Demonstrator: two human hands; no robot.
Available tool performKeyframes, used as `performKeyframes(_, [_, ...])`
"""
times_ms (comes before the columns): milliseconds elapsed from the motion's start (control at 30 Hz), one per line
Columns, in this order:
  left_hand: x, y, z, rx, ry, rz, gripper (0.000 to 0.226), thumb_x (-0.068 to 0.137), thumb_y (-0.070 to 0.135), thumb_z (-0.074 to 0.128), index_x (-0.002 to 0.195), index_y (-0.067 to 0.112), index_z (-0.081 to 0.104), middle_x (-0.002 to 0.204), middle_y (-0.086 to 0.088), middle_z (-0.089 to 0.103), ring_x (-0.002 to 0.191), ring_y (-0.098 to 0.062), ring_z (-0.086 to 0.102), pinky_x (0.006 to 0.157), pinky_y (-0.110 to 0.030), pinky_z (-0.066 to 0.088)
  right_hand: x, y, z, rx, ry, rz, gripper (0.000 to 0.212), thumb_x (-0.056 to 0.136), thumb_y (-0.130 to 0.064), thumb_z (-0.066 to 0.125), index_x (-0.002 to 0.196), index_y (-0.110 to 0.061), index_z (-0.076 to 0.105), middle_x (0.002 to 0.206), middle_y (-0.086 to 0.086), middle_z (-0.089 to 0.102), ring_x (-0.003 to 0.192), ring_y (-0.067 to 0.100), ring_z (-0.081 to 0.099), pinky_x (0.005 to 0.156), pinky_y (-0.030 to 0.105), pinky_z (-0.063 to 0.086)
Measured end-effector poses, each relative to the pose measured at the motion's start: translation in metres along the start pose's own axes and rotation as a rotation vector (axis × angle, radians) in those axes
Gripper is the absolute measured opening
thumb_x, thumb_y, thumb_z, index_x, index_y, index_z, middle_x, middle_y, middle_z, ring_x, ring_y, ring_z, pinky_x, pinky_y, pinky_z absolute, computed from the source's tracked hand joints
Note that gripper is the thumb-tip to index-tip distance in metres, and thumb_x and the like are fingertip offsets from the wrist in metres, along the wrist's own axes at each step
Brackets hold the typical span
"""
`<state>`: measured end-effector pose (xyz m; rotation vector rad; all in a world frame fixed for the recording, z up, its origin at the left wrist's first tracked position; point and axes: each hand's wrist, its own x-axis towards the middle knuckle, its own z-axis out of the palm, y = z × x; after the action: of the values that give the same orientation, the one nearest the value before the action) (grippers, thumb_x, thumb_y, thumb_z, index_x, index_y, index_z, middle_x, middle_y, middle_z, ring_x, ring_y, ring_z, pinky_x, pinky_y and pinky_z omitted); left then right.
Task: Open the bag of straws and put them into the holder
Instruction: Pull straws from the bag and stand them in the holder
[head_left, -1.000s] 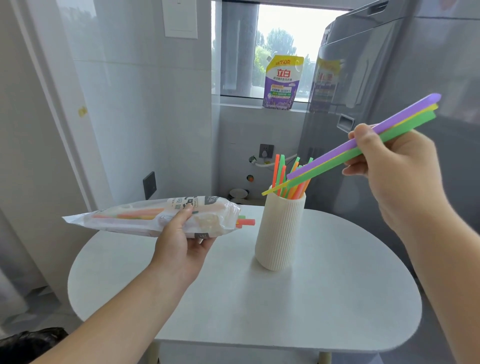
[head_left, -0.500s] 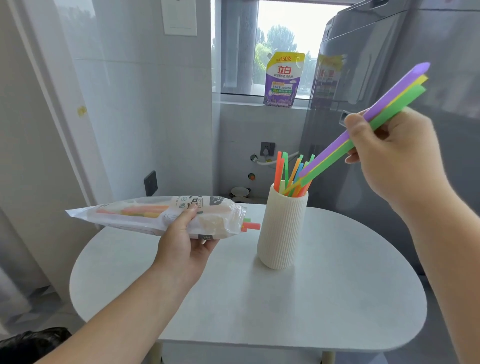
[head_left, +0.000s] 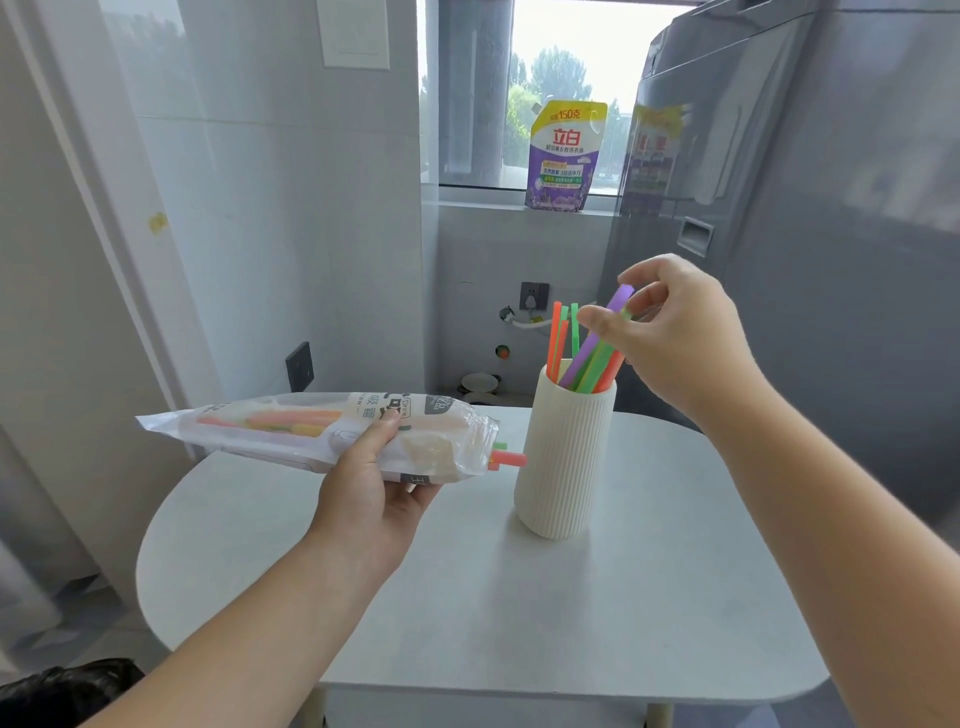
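Straws (head_left: 583, 358) standing in holder (head_left: 566, 457); right hand (head_left: 680, 343) pinches their tops, left hand (head_left: 374, 493) grips bag (head_left: 270, 428). Next: let go, draw more from bag.

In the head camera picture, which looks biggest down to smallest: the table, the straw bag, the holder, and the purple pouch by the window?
1. table
2. straw bag
3. holder
4. purple pouch, though it stands farther off, so it may really be bigger than it looks.
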<state>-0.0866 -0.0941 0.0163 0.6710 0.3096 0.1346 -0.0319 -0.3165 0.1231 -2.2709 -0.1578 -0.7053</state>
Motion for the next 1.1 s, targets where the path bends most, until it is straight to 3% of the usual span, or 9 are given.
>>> performKeyframes(133, [0.0,0.0,0.0,0.008,-0.001,0.002,0.024,0.096,0.012,0.066,0.12,0.014,0.066,0.099,-0.007,0.076,0.071,-0.018,0.078,0.062,-0.036,0.065,-0.003,0.004,0.001,0.016,0.084,-0.023,0.059,0.082,-0.045,0.078,0.13,-0.02,0.055,0.099,-0.002,0.063,0.08,0.011,0.062,0.069,0.024,0.052])
performKeyframes(300, [0.0,0.0,0.0,0.009,-0.017,0.009,0.025,0.096,0.012,0.066,0.121,0.015,0.066,0.102,-0.007,0.076,0.074,-0.019,0.078,0.066,-0.039,0.066,-0.012,0.005,0.004,-0.078,0.15,-0.205,0.019,0.095,-0.022,0.066,0.112,-0.016,0.07,0.1,0.001,0.06,0.074,0.008,0.057,0.071,0.016,0.05])
performKeyframes(433, [-0.002,-0.001,0.001,0.011,-0.022,0.006,0.024,0.095,0.012,0.067,0.12,0.015,0.067,0.095,-0.005,0.078,0.074,-0.019,0.078,0.07,-0.04,0.065,-0.019,0.013,0.01,-0.158,0.109,-0.317,0.018,0.099,-0.014,0.06,0.101,-0.009,0.077,0.096,0.009,0.062,0.083,0.028,0.062,0.073,0.042,0.058])
performKeyframes(567, [-0.002,-0.001,0.0,0.012,-0.02,0.006,0.022,0.096,0.012,0.067,0.117,0.015,0.067,0.085,-0.003,0.079,0.072,-0.018,0.078,0.064,-0.037,0.065,-0.028,0.015,0.016,-0.388,0.025,-0.372,0.033,0.101,-0.036,0.053,0.092,-0.017,0.078,0.088,0.004,0.05,0.075,0.023,0.05,0.057,0.032,0.044])
performKeyframes(667, [-0.001,0.0,0.0,0.016,-0.019,0.01,0.019,0.096,0.012,0.066,0.114,0.016,0.067,0.086,-0.003,0.08,0.073,-0.018,0.078,0.065,-0.038,0.066,-0.033,0.011,0.014,-0.475,-0.045,-0.319,0.039,0.098,-0.051,0.047,0.11,-0.024,0.073,0.094,0.001,0.05,0.084,0.022,0.051,0.06,0.032,0.043])
performKeyframes(733, [-0.001,0.0,0.0,0.019,-0.019,0.013,0.019,0.096,0.013,0.066,0.114,0.016,0.067,0.091,-0.004,0.079,0.074,-0.019,0.078,0.07,-0.04,0.065,-0.034,0.008,0.011,-0.437,-0.021,-0.296,0.042,0.098,-0.051,0.048,0.127,-0.024,0.062,0.102,0.002,0.055,0.09,0.023,0.056,0.065,0.036,0.049])
performKeyframes(800, [0.0,0.002,0.0,0.02,-0.014,0.02,0.02,0.096,0.013,0.066,0.116,0.016,0.067,0.094,-0.005,0.078,0.075,-0.019,0.078,0.071,-0.04,0.065,-0.043,0.005,0.01,-0.27,0.085,-0.295,0.03,0.099,-0.047,0.049,0.11,-0.023,0.062,0.092,-0.002,0.058,0.078,0.02,0.056,0.063,0.036,0.047])
performKeyframes(900, [0.0,0.004,0.001,0.019,-0.021,0.034,0.019,0.096,0.014,0.066,0.115,0.016,0.068,0.095,-0.005,0.078,0.076,-0.018,0.078,0.068,-0.037,0.065,-0.066,0.004,0.021,0.076,-0.013,-0.097,0.041,0.101,-0.042,0.041,0.073,-0.015,0.052,0.064,0.001,0.052,0.059,0.017,0.045,0.055,0.038,0.037])
performKeyframes(1100, [-0.007,0.006,0.007,0.157,-0.08,0.177,0.03,0.095,0.017,0.068,0.126,0.016,0.067,0.106,-0.004,0.076,0.092,-0.018,0.076,0.068,-0.033,0.062,-0.106,0.006,0.054,0.699,-0.503,0.738,0.06,0.104,-0.057,0.029,0.099,-0.008,0.063,0.066,0.01,0.063,0.046,0.021,0.052,0.046,0.028,0.041])
